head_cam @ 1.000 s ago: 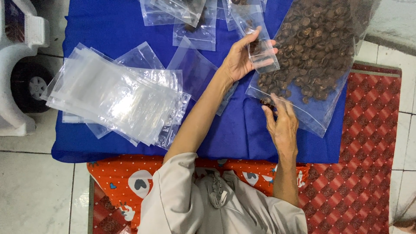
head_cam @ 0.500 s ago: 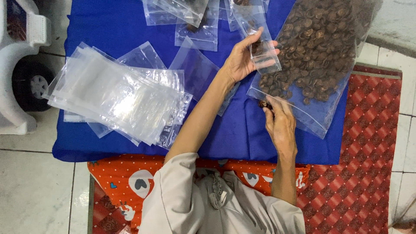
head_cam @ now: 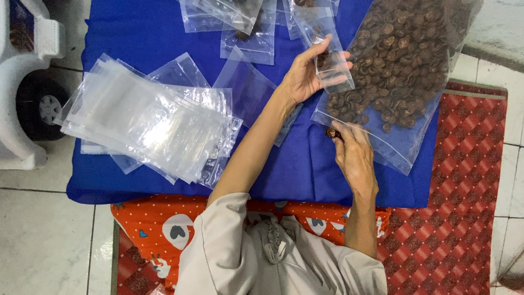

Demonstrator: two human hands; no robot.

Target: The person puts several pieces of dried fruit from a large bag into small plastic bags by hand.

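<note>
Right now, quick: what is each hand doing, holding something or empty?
Left hand: closed on a small clear bag, held up and open.
Right hand: grip pinched on a small brown piece beside the big bag of brown pieces.

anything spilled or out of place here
Nothing stands out. The brown pieces stay inside the large clear bag, the stack of empty bags is fanned but intact, and no pieces lie loose on the blue cloth.

A plain royal-blue cloth surface lies beside a red mat with a diamond check pattern. The round dried pieces in the big clear plastic bag are brown, and the orange fabric with white dots and hearts sits below.
</note>
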